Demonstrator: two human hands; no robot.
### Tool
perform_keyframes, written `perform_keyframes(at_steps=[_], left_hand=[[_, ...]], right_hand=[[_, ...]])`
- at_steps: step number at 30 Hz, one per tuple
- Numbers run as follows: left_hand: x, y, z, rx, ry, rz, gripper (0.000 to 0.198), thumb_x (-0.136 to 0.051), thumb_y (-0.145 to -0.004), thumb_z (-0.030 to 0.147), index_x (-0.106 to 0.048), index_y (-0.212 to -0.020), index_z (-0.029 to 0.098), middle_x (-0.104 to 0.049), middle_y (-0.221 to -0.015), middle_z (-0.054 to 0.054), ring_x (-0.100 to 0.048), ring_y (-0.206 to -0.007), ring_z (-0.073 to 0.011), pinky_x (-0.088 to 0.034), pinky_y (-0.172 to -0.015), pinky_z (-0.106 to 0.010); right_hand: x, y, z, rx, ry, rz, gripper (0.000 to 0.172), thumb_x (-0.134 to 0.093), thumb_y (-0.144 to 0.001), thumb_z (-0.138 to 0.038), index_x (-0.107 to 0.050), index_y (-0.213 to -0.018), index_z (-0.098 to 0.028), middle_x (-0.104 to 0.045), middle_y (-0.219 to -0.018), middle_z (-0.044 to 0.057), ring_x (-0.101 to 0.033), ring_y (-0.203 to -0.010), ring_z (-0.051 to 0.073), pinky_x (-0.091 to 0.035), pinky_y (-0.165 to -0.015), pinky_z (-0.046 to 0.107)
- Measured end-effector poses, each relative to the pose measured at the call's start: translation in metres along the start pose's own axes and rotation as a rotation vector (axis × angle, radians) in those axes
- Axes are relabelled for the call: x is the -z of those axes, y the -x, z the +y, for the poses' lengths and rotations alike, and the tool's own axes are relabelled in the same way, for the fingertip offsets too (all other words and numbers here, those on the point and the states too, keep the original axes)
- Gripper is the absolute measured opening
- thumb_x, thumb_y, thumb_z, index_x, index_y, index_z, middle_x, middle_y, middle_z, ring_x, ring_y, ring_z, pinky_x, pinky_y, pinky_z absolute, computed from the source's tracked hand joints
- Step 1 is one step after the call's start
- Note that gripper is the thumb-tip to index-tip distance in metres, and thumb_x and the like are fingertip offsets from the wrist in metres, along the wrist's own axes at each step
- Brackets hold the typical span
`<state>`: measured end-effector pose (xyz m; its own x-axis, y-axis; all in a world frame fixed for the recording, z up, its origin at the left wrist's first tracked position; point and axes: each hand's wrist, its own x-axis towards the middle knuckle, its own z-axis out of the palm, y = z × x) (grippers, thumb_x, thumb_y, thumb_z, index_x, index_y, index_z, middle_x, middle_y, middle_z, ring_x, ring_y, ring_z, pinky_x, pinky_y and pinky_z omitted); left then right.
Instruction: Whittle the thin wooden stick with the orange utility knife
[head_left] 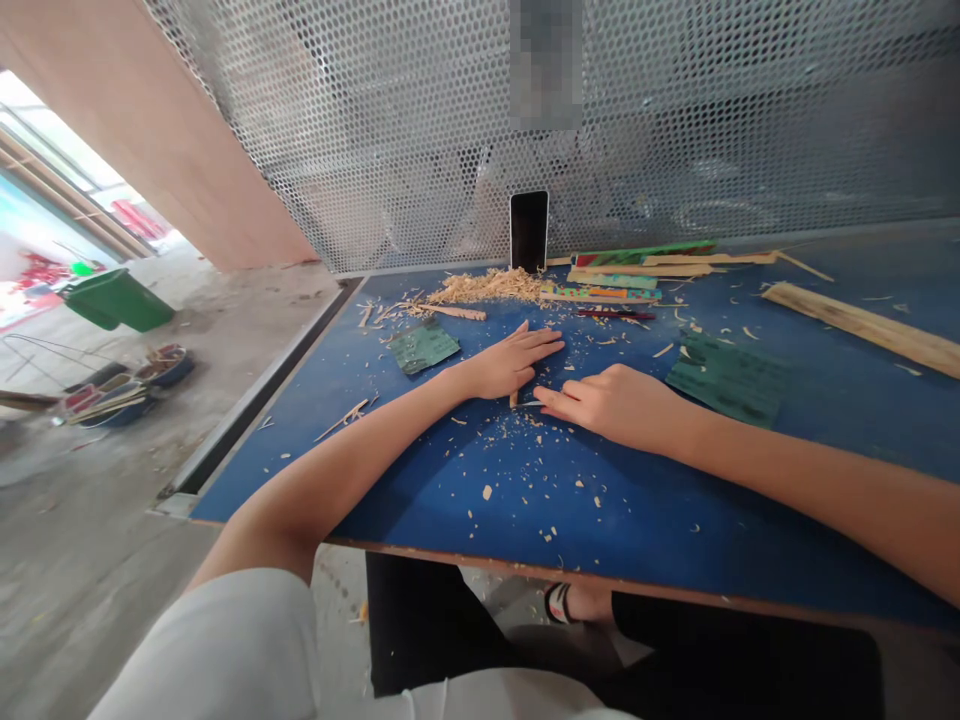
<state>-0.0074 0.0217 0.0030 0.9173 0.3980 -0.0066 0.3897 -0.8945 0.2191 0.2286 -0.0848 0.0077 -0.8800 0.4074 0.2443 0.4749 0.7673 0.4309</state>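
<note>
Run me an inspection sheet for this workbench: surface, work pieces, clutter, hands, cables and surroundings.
Surface: blue tabletop, scattered with wood chips.
Job's things: small wood piece, partly under the left hand; thin pale strip at the right fingertips, mostly hidden.
Clutter: shavings pile, wood strips, wooden board, left green sheet, right green sheet, upright phone.
Hands: left hand palm down, fingers extended; right hand curled, index finger pointing toward the wood piece; its grip can't be told.
Cables: nothing seen.
Surroundings: perforated metal screen behind; green bin on the floor at left.
</note>
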Motion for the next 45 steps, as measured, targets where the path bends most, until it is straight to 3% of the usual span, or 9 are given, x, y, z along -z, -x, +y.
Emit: perform_keyframes(at_steps=[10, 16, 19, 23, 28, 33, 37, 45], left_hand=[[0.004, 0.006, -0.003, -0.018, 0.044, 0.012, 0.073, -0.033, -0.096, 0.015, -0.026, -0.169, 0.021, -0.021, -0.178, -0.006, -0.011, -0.167, -0.0203, 0.0, -0.136, -0.054], [0.005, 0.007, -0.003, -0.008, 0.023, 0.002, 0.072, -0.032, -0.096, 0.015, -0.029, -0.168, 0.017, -0.023, -0.178, -0.009, -0.011, -0.167, -0.0208, 0.0, -0.136, -0.052], [0.004, 0.004, -0.002, -0.006, -0.011, -0.012, 0.073, -0.032, -0.095, 0.012, -0.029, -0.167, 0.015, -0.024, -0.177, -0.008, -0.011, -0.167, -0.0198, 0.001, -0.136, -0.051], [0.001, 0.0, -0.002, -0.003, -0.038, -0.001, 0.068, -0.03, -0.098, 0.015, -0.032, -0.165, 0.009, -0.025, -0.177, -0.012, -0.013, -0.167, -0.0201, 0.002, -0.136, -0.048], [-0.004, -0.001, -0.005, -0.029, -0.02, 0.027, 0.066, -0.03, -0.1, 0.017, -0.033, -0.166, 0.011, -0.028, -0.176, -0.012, -0.016, -0.166, -0.0217, 0.0, -0.136, -0.051], [-0.005, -0.001, -0.004, -0.036, 0.002, 0.044, 0.065, -0.031, -0.1, 0.016, -0.034, -0.165, 0.01, -0.029, -0.175, -0.014, -0.017, -0.166, -0.0224, 0.0, -0.136, -0.051], [-0.005, 0.0, -0.005, -0.036, 0.002, 0.046, 0.065, -0.031, -0.1, 0.016, -0.034, -0.164, 0.01, -0.03, -0.174, -0.014, -0.018, -0.166, -0.0215, 0.001, -0.136, -0.05], [-0.005, 0.002, -0.008, -0.044, 0.025, 0.066, 0.065, -0.032, -0.1, 0.017, -0.036, -0.164, 0.014, -0.032, -0.174, -0.012, -0.021, -0.165, -0.0223, -0.003, -0.136, -0.054]], right_hand=[[0.002, -0.005, -0.005, -0.067, -0.046, -0.06, 0.034, -0.044, -0.113, -0.029, -0.068, -0.135, -0.017, -0.074, -0.08, 0.004, -0.063, -0.062, 0.016, -0.027, -0.055, 0.031], [-0.004, 0.003, 0.001, 0.005, 0.007, 0.143, 0.035, -0.043, -0.114, -0.03, -0.069, -0.133, -0.018, -0.067, -0.073, 0.001, -0.054, -0.058, 0.013, -0.025, -0.056, 0.032], [-0.007, 0.004, 0.002, -0.011, 0.031, 0.173, 0.033, -0.044, -0.114, -0.029, -0.07, -0.132, -0.018, -0.065, -0.072, 0.0, -0.052, -0.057, 0.012, -0.023, -0.055, 0.033], [-0.009, 0.004, 0.0, -0.008, 0.065, 0.149, 0.031, -0.046, -0.113, -0.027, -0.069, -0.132, -0.019, -0.066, -0.074, 0.0, -0.053, -0.057, 0.012, -0.022, -0.055, 0.033], [-0.002, 0.003, -0.006, -0.02, 0.075, 0.038, 0.032, -0.048, -0.11, -0.02, -0.065, -0.137, -0.017, -0.068, -0.078, 0.001, -0.059, -0.059, 0.014, -0.021, -0.055, 0.034], [0.011, -0.004, -0.014, -0.091, 0.029, -0.087, 0.029, -0.048, -0.112, -0.026, -0.065, -0.133, -0.017, -0.07, -0.08, 0.002, -0.062, -0.057, 0.016, -0.019, -0.054, 0.035], [0.01, -0.005, -0.016, -0.113, 0.004, -0.114, 0.027, -0.05, -0.111, -0.029, -0.066, -0.132, -0.019, -0.07, -0.078, 0.0, -0.062, -0.054, 0.016, -0.018, -0.054, 0.036], [0.0, 0.002, -0.007, -0.034, 0.079, 0.123, 0.032, -0.045, -0.114, -0.03, -0.069, -0.13, -0.018, -0.066, -0.074, -0.001, -0.061, -0.058, 0.014, -0.021, -0.054, 0.034]])
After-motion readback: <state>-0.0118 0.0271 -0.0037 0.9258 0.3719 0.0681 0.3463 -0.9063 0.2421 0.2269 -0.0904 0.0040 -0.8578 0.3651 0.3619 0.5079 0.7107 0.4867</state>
